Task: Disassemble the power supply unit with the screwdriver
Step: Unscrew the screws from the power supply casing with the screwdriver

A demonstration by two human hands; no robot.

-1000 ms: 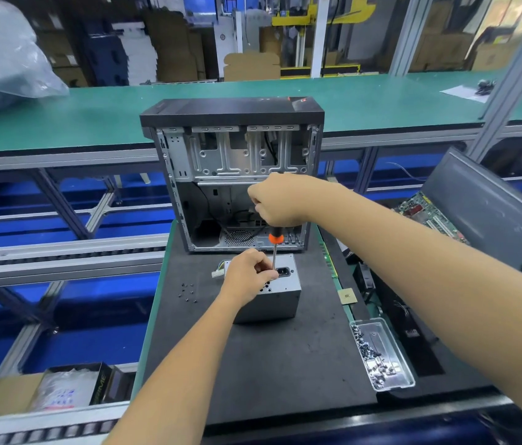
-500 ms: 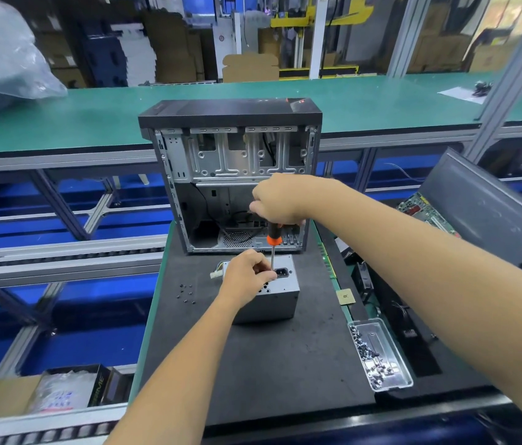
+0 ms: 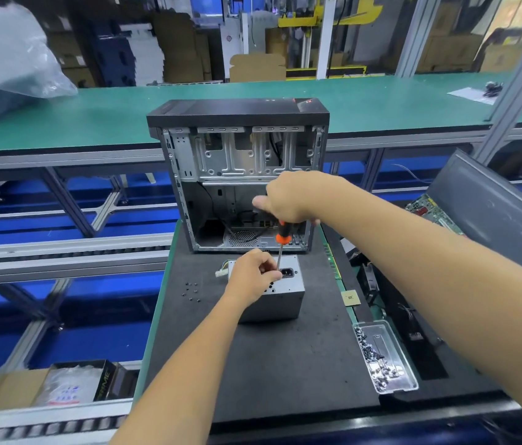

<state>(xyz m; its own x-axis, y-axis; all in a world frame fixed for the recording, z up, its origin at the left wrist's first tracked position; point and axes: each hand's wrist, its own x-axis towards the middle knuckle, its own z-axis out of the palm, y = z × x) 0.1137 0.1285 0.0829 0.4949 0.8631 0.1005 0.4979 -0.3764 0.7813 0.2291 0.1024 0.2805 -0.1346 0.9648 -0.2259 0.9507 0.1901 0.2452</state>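
My right hand (image 3: 288, 197) wraps the screwdriver (image 3: 282, 244), its tip down on the power supply unit (image 3: 280, 293), which sits on the tabletop (image 3: 285, 364) before the open computer case (image 3: 240, 175). My left hand (image 3: 251, 276) pinches the shaft low. Best kept upright and pressed firmly, so the tip won't slip.

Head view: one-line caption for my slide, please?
Right hand drives screwdriver into power supply unit steadied by left hand.

Open computer case (image 3: 237, 149) blocks behind; bare mat (image 3: 279, 364) free in front.
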